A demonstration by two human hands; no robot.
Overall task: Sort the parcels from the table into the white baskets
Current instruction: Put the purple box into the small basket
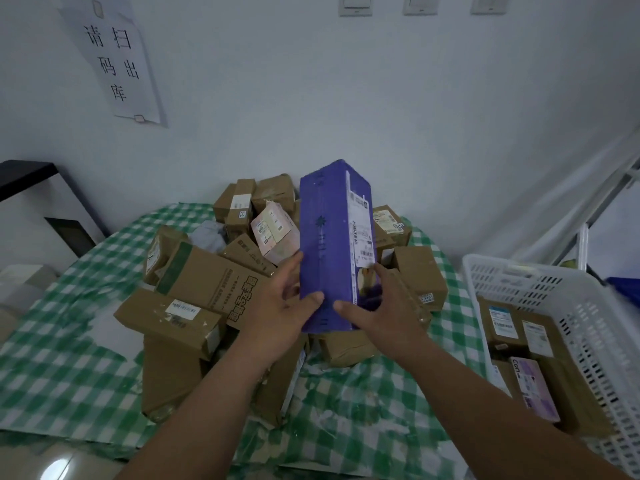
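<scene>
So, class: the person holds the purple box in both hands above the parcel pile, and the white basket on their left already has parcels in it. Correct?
Not quite. In the head view the white basket is on their right; both hands do hold the purple box.

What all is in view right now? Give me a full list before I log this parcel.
purple box: one, purple with a white shipping label, held up over the pile
cardboard parcels: a heap, too many to count exactly, brown, on the table
pink-and-white carton: one, in the heap behind the left hand
grey bag: one, partly buried in the heap
table: one, green-and-white checked cloth
white basket: one, at the right, holding several brown parcels and a pink-purple box
paper notice: one, white, on the wall
wall switches: three, white, top of wall
left hand: grip on the purple box's left side
right hand: grip on its right side
</scene>
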